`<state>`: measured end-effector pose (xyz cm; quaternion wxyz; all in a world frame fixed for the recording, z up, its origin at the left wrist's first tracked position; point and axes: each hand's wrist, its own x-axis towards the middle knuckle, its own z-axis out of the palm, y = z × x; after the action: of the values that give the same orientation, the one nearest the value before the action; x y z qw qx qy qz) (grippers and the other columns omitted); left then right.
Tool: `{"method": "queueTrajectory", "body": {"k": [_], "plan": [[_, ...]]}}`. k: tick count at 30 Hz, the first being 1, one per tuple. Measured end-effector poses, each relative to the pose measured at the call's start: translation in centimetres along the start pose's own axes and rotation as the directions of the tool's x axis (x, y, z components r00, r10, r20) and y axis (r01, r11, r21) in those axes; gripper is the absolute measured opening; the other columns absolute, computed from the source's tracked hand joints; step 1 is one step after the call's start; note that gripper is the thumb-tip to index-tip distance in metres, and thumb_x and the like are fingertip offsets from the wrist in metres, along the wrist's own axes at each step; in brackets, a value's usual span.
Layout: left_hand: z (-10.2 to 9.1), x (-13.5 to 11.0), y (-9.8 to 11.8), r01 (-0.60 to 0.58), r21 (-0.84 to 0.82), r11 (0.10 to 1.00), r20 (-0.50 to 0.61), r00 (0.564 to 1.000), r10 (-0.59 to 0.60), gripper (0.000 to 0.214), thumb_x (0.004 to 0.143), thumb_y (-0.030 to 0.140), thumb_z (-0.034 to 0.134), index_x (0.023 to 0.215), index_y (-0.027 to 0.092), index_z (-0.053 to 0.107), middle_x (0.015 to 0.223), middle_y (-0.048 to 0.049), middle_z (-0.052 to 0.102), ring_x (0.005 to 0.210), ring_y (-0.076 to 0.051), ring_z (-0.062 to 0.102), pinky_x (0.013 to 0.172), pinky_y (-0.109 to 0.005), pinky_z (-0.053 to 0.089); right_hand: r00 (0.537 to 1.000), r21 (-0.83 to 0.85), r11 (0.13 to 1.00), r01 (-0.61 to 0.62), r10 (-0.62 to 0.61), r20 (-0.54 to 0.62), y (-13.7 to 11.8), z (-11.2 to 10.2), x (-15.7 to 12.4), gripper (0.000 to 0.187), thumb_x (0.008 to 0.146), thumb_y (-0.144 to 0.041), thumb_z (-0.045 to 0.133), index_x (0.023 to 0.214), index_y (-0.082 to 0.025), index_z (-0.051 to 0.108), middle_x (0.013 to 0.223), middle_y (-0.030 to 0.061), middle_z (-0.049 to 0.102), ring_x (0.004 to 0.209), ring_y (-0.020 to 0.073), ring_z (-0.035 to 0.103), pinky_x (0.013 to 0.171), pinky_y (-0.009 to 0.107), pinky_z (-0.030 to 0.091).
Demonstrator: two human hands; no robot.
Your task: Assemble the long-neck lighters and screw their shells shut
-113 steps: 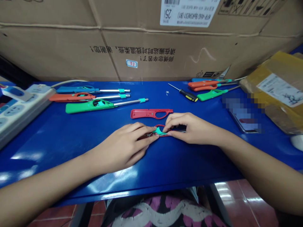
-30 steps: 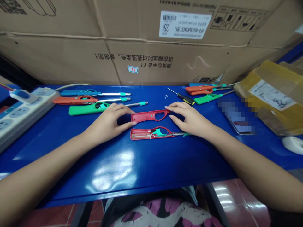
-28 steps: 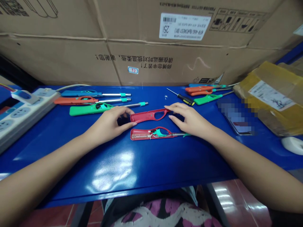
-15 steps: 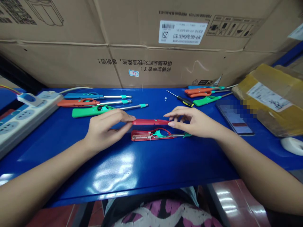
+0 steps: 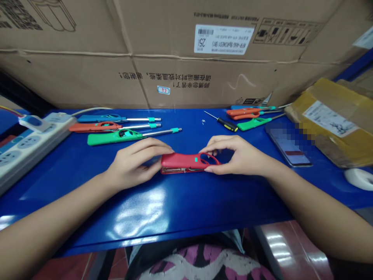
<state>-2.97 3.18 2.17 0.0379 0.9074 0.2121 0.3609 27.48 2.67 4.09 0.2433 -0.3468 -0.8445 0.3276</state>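
A red lighter cover (image 5: 186, 160) lies on top of the red lighter half that holds the inner parts (image 5: 175, 170), in the middle of the blue table (image 5: 145, 210). My left hand (image 5: 136, 165) pinches the cover's left end between thumb and fingers. My right hand (image 5: 237, 155) pinches its right end, at the trigger loop. The lighter's metal tube is hidden behind my right hand.
Three long lighters, blue, orange and green (image 5: 116, 136), lie at the back left beside a power strip (image 5: 26, 140). A screwdriver (image 5: 223, 122) and more lighters (image 5: 250, 114) lie at the back right, near a phone (image 5: 287, 146) and a yellow parcel (image 5: 329, 116). Cardboard boxes (image 5: 186, 54) wall the back.
Both hands left the open lighter half, picked up the loose red cover behind it, turned it over and brought it down onto that half.
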Motion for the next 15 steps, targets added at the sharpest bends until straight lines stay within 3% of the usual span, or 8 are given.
{"method": "queueTrajectory", "body": {"k": [4,8,15], "plan": [[0.0,-0.2,-0.3,0.025,-0.048,0.999,0.183,0.983,-0.016,0.046,0.087,0.023,0.071,0.131,0.012,0.061,0.114,-0.0124,0.07,0.101,-0.02,0.07,0.093,-0.029,0.057,0.993,-0.183,0.977,0.11,-0.114,-0.01,0.4,0.4,0.0,0.035,0.081,-0.031,0.078,0.113,-0.017,0.074,0.101,0.0072,0.068,0.093,0.0188,0.063,0.085,0.033,0.051],[0.1,-0.2,-0.5,0.038,-0.072,0.997,0.25,0.968,-0.019,0.035,0.091,0.027,0.068,0.124,0.014,0.067,0.106,-0.0115,0.072,0.094,-0.021,0.069,0.085,-0.032,0.058,0.984,-0.305,0.936,0.176,-0.177,0.023,1.0,1.0,0.2,0.034,0.083,-0.031,0.076,0.114,-0.016,0.073,0.101,0.0079,0.069,0.094,0.0216,0.061,0.086,0.036,0.05],[-0.5,0.1,-0.6,0.071,-0.015,0.997,0.365,0.929,-0.06,0.027,0.091,0.031,0.067,0.114,0.017,0.07,0.104,-0.0085,0.072,0.093,-0.022,0.066,0.084,-0.036,0.055,0.982,-0.391,0.901,0.187,-0.164,0.093,1.5,2.0,0.3,0.037,0.091,-0.038,0.068,0.121,-0.017,0.069,0.108,0.0098,0.067,0.1,0.0234,0.061,0.091,0.039,0.049]]}}
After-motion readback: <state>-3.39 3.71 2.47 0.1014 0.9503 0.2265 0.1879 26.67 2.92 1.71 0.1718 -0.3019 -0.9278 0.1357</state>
